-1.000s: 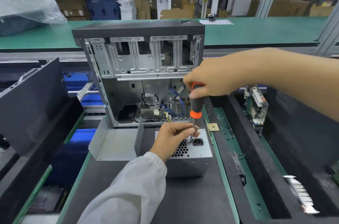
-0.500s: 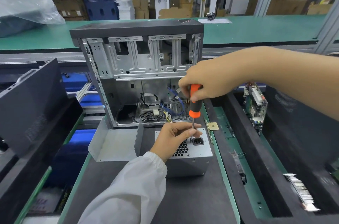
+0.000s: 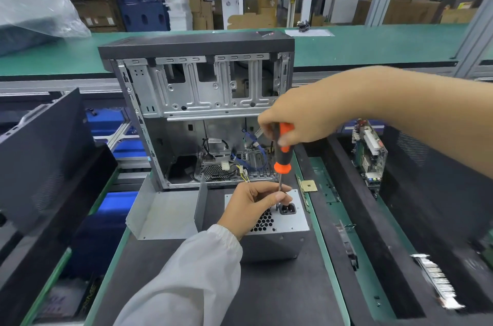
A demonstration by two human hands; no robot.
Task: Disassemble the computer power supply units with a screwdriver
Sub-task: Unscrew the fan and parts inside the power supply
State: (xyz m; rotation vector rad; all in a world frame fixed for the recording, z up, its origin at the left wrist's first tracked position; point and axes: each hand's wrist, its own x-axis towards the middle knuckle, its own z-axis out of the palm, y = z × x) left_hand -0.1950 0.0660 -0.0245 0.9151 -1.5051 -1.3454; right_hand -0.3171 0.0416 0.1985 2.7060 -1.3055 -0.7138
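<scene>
A grey metal power supply unit stands on the black mat, its vented face with a black power socket turned up. My left hand rests on that top face, thumb and fingers pinched around the screwdriver's thin shaft just above the socket. My right hand grips the orange and black handle of the screwdriver, which stands nearly upright with its tip at the unit's top face. The tip itself is hidden behind my left fingers.
An open computer case stands right behind the unit, with cables and a vented box inside. A bent metal cover lies to the left. Black trays flank the mat; the right one holds a circuit board. A small gold plate lies nearby.
My right hand and the screwdriver handle have shifted slightly left and tilted, fingers turning on the handle. My left hand stays pinched on the shaft over the unit.
</scene>
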